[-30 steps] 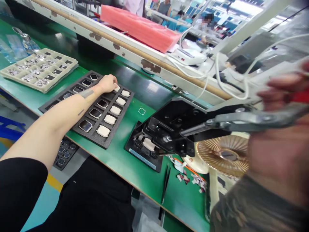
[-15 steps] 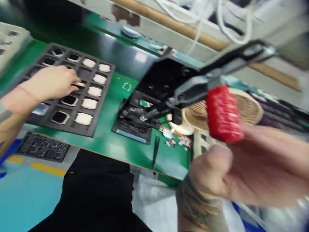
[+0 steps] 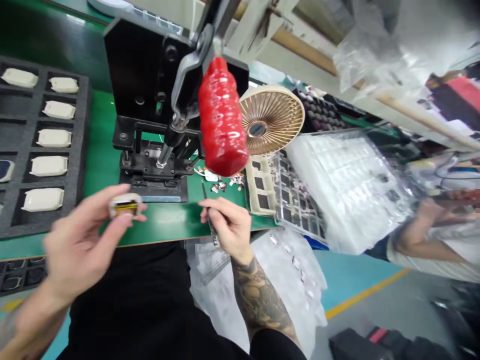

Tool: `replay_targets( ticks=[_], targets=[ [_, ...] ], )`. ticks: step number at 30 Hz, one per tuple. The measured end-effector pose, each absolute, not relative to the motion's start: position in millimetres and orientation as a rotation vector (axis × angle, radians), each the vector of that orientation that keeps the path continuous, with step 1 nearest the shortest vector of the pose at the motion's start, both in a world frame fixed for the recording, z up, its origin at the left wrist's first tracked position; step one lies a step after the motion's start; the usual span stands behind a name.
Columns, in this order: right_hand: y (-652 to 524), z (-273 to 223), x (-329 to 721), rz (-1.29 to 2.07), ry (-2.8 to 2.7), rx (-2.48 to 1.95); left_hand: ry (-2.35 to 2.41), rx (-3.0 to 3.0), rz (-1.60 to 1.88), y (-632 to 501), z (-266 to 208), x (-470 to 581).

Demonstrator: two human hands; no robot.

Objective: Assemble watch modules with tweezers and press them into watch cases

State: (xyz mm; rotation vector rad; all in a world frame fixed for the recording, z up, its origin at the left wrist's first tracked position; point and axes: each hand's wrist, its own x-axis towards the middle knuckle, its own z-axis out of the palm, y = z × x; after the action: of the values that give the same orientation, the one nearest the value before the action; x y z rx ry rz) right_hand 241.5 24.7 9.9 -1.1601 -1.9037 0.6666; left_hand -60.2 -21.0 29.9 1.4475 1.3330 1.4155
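My left hand (image 3: 84,235) pinches a small white watch-like case (image 3: 125,205) between thumb and fingers; its dark and gold inner side faces me. In my right hand (image 3: 228,222) is a pair of dark tweezers (image 3: 213,231), held over the green bench edge with the tips pointing away from me. Between and beyond my hands stands a black hand press (image 3: 152,172), its lever ending in a red ribbed grip (image 3: 223,120). To the left, a dark foam tray (image 3: 84,150) carries white cases (image 3: 50,166) in its pockets.
A round gold-coloured fan (image 3: 272,120) stands behind the press. Small parts (image 3: 225,184) lie on the bench near a cream tray (image 3: 258,182) and a clear plastic tray (image 3: 296,195). Plastic sheeting covers more trays. Another person's arm (image 3: 420,230) shows at the far right.
My left hand has left the foam tray and come toward the press with the case. My right hand has gone from the red grip to the tweezers. The view has swung right.
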Motion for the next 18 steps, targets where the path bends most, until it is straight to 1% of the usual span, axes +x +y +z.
replay_targets(
  ticks=[2, 4, 6, 7, 8, 12, 18],
  targets=[
    [26, 15, 239, 0.687, -1.822, -1.003, 1.191, 1.252, 1.350, -14, 18, -26],
    [28, 19, 230, 0.461, -1.783, -0.922, 1.078, 1.148, 1.284, -4, 9, -7],
    [29, 20, 218, 0.218, -1.732, -0.853, 1.074, 1.172, 1.247, 2, 4, -1],
    [29, 20, 212, 0.170, -1.701, -0.817, 1.100, 1.207, 1.229, 2, 2, -1],
    [28, 20, 206, 0.183, -1.676, -0.790, 1.126, 1.242, 1.211, 2, 1, -2],
    [27, 19, 194, 0.412, -1.649, -0.786, 1.131, 1.250, 1.207, -3, 0, -4],
    [24, 17, 191, 0.501, -1.697, -0.825, 1.110, 1.181, 1.238, -3, 0, -2]
  ],
)
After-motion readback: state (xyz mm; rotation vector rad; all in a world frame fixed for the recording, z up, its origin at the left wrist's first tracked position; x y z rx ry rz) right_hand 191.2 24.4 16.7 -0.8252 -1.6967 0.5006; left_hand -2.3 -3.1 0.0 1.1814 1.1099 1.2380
